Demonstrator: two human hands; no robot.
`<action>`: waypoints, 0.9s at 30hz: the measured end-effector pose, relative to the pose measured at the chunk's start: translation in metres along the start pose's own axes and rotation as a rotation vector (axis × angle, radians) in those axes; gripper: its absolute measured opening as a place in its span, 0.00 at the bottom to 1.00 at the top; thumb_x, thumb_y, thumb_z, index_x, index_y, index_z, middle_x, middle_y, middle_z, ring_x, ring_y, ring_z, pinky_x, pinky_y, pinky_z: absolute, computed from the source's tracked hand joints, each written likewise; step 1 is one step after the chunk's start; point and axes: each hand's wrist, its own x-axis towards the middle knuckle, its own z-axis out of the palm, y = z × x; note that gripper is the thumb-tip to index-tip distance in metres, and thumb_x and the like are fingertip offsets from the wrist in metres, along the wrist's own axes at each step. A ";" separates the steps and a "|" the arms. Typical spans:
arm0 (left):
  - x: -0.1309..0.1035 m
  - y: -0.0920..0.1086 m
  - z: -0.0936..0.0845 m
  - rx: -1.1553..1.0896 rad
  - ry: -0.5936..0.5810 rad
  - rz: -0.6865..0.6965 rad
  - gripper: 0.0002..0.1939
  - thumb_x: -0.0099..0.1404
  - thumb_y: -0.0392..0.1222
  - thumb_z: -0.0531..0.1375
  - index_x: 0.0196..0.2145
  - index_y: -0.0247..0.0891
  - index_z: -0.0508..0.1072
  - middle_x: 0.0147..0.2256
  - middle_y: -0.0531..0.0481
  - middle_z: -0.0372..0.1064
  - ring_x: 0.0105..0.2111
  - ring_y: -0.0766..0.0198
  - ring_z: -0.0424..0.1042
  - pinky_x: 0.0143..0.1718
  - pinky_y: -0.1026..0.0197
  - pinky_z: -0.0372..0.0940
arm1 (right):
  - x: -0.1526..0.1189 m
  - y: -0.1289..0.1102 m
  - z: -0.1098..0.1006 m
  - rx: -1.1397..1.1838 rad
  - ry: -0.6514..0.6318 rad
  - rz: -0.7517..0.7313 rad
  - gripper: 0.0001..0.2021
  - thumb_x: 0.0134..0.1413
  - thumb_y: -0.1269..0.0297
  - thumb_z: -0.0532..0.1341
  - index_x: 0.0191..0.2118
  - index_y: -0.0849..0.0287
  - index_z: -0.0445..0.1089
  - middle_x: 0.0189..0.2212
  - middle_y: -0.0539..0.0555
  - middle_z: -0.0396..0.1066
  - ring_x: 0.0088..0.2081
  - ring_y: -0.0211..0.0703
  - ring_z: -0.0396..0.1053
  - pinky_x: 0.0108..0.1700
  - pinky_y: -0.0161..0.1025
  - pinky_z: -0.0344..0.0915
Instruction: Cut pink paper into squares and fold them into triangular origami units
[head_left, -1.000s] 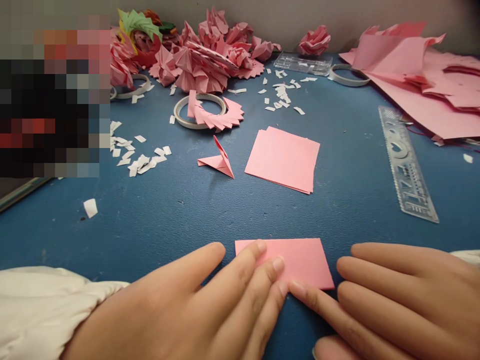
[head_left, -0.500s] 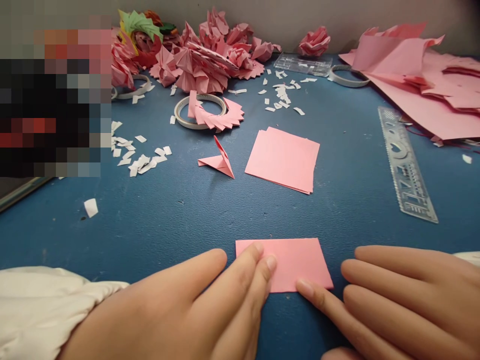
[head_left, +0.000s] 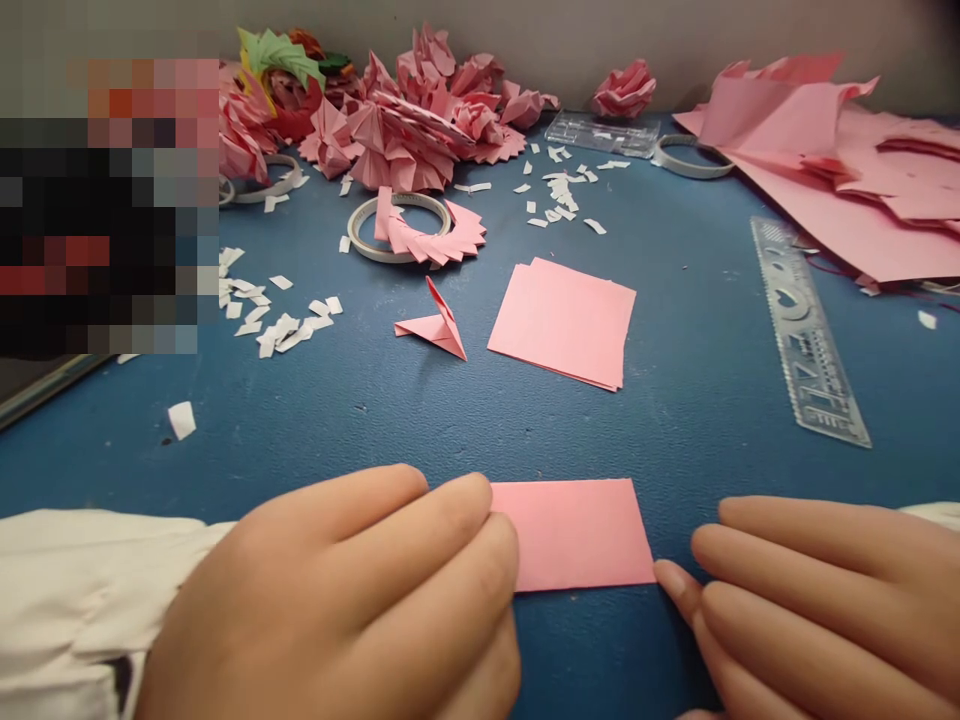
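Observation:
A folded pink paper lies flat near the front of the table, its long side running left to right. My left hand is closed over the paper's left end, fingers bent and pressed together, hiding that end. On the other side, my right hand has its fingers stretched out, one fingertip at the paper's lower right corner. Beyond the hands are a stack of square pink sheets and a small folded pink piece with one flap standing up.
A pink folded ring section rests on a tape roll. White paper scraps are scattered about. To the right lie a clear ruler, another tape roll and large pink sheets. Pink paper flowers are heaped behind.
My left fingers have curled and shifted left to the paper's left end. My right fingertip has slid right along the lower edge to the corner.

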 end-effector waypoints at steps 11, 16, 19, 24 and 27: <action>0.001 -0.014 -0.005 -0.127 0.072 0.115 0.14 0.75 0.27 0.53 0.39 0.41 0.76 0.36 0.58 0.78 0.30 0.69 0.75 0.38 0.61 0.70 | 0.008 0.000 0.003 -0.022 0.014 -0.003 0.18 0.59 0.78 0.61 0.21 0.55 0.61 0.19 0.48 0.62 0.31 0.46 0.71 0.44 0.51 0.70; -0.001 -0.009 -0.007 -0.029 0.172 0.059 0.15 0.78 0.32 0.55 0.34 0.43 0.75 0.31 0.61 0.77 0.28 0.70 0.74 0.35 0.59 0.70 | 0.006 -0.001 0.005 0.012 0.042 0.032 0.19 0.64 0.77 0.59 0.21 0.54 0.62 0.20 0.49 0.65 0.32 0.46 0.71 0.45 0.52 0.71; 0.003 -0.012 -0.004 -0.008 0.222 0.062 0.12 0.79 0.38 0.58 0.36 0.38 0.76 0.35 0.56 0.77 0.34 0.65 0.76 0.36 0.55 0.69 | 0.007 0.001 0.005 0.021 0.033 0.039 0.20 0.68 0.73 0.58 0.22 0.55 0.62 0.20 0.49 0.65 0.31 0.47 0.71 0.46 0.53 0.71; 0.012 -0.021 -0.001 -0.021 0.026 0.034 0.14 0.82 0.43 0.52 0.47 0.32 0.74 0.46 0.45 0.74 0.48 0.56 0.71 0.49 0.51 0.67 | 0.007 0.001 -0.001 0.015 -0.019 0.014 0.22 0.72 0.66 0.58 0.21 0.55 0.63 0.19 0.50 0.64 0.30 0.47 0.70 0.42 0.53 0.69; 0.016 -0.023 -0.002 -0.089 0.054 0.036 0.09 0.80 0.39 0.56 0.43 0.33 0.73 0.44 0.47 0.74 0.45 0.58 0.71 0.49 0.54 0.68 | 0.009 -0.001 -0.001 0.028 -0.038 0.020 0.23 0.72 0.65 0.58 0.20 0.54 0.61 0.18 0.49 0.62 0.30 0.47 0.69 0.43 0.54 0.69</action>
